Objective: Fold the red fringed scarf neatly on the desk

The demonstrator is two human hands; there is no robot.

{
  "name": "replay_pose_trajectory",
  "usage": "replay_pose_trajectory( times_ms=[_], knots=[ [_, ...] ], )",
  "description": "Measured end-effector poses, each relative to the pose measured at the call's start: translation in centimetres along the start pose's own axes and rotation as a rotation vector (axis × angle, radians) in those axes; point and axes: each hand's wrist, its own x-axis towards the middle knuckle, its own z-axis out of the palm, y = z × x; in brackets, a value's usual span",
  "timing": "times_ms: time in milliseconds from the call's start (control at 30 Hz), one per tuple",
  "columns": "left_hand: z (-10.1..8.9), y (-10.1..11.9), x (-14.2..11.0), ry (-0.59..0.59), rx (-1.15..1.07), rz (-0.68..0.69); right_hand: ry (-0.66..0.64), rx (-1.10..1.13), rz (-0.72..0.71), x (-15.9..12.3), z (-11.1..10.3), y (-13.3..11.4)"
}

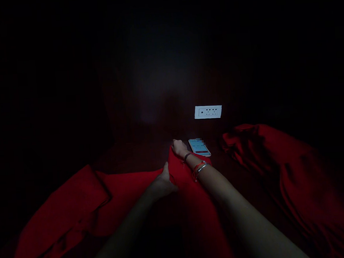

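Red cloth [126,191] spreads over a dark surface, with a folded-over part at the left and a strip running down towards me. My right hand [179,148] is closed on the cloth's upper edge and lifts it a little. Bracelets circle that wrist. Lower and to the left, my left hand [163,183] grips the same cloth at a raised fold, thumb up; its other fingers are partly hidden in shadow. Just right of my right hand lies a phone [199,146] with a lit screen.
A white wall socket plate [208,112] is on the dark wall behind the phone. Another heap of red fabric [295,163] lies bunched at the right. The room around is very dark, so the surface's edges do not show.
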Motion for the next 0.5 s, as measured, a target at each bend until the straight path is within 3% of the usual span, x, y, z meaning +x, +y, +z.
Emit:
replay_pose_trajectory(
  times_ms=[133,300,400,500],
  knots=[
    [-0.5,1.6,-0.7,0.093,0.276,-0.089,0.022,-0.002,-0.094,-0.8,-0.5,0.0],
    [-0.3,1.8,0.1,0.353,0.574,-0.026,0.048,-0.043,-0.201,-3.3,-4.4,2.7],
    [-0.3,1.2,0.6,0.342,0.621,0.028,-0.001,-0.080,-0.149,-6.9,-5.9,5.3],
    [-0.5,0.9,1.0,0.292,0.587,0.031,0.000,-0.111,-0.017,-10.7,-6.0,7.6]
  ],
)
